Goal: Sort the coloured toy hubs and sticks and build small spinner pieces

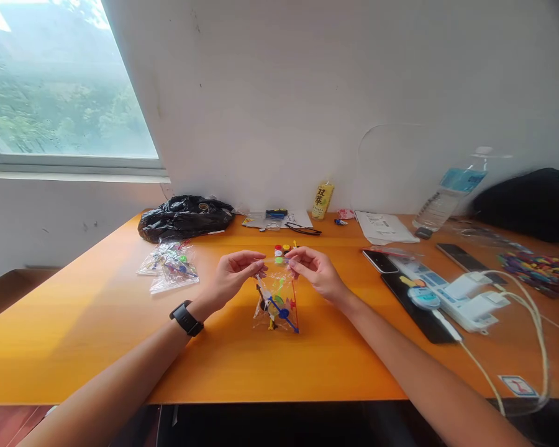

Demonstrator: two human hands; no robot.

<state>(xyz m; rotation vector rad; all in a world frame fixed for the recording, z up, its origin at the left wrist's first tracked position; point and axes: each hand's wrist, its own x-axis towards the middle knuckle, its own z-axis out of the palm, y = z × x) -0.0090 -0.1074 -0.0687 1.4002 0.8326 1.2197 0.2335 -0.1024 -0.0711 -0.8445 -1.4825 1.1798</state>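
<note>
A clear plastic bag (pixel 276 307) hangs between my two hands over the middle of the table. Inside it are small coloured plastic pieces, among them a long blue one (pixel 283 313) and a red one (pixel 294 304). My left hand (pixel 237 273), with a black watch on the wrist, pinches the bag's top left corner. Its top right corner is pinched by my right hand (pixel 314 272). Just behind the bag lie several small round pieces (pixel 278 249) in red, white, yellow and green.
Filled clear bags (pixel 172 264) lie at left, before a black plastic bag (pixel 186 217). Rightward are a power strip (pixel 466 304) with cables, phones (pixel 381 261), papers (pixel 384 227), a water bottle (pixel 451 192) and a colourful pile (pixel 540 270). A yellow drink carton (pixel 323 200) stands by the wall.
</note>
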